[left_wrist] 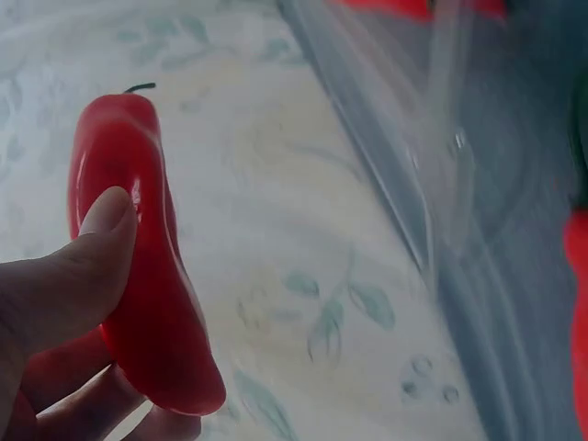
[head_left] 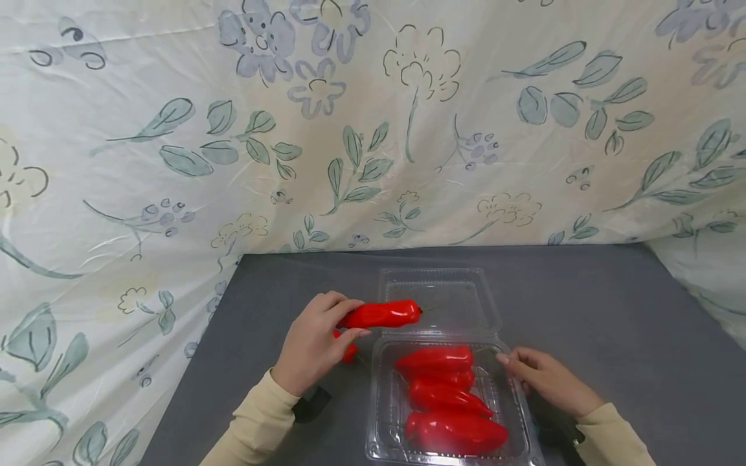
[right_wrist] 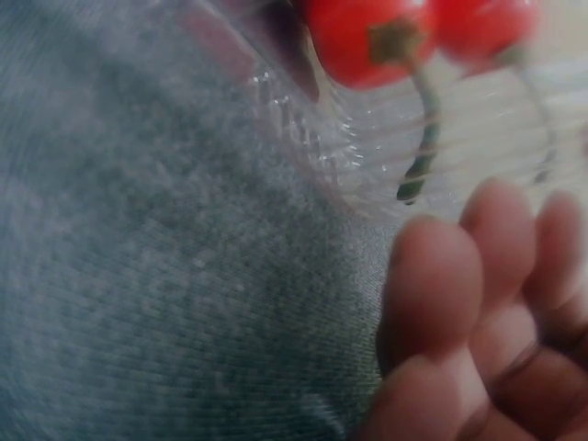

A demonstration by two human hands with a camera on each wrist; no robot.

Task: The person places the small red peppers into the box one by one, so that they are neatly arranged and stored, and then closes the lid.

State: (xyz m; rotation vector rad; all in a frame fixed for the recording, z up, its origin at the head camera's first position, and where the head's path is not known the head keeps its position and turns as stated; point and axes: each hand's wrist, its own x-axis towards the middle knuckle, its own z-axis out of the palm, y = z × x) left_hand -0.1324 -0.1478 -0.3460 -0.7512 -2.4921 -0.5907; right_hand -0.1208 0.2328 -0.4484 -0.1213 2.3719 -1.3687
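Observation:
In the head view my left hand (head_left: 317,340) holds a long red pepper (head_left: 384,314) sideways, above the table and left of the open lid. The left wrist view shows the thumb pressed along this pepper (left_wrist: 138,248) with fingers behind it; a thin dark stem sticks out at its top. Several red peppers (head_left: 457,433) lie crosswise in a clear plastic container (head_left: 379,414). At that container's right rim is my right hand (head_left: 548,375), its fingers loosely bent. Seen from the right wrist, the fingertips (right_wrist: 432,276) are close to the clear wall, near a pepper's green stem (right_wrist: 427,147).
The container's clear hinged lid (head_left: 437,291) lies folded back behind it. Another red pepper (head_left: 350,353) is on the dark grey table (head_left: 612,310), partly hidden by the left hand. A floral cloth (head_left: 350,162) hangs behind the table and along its sides.

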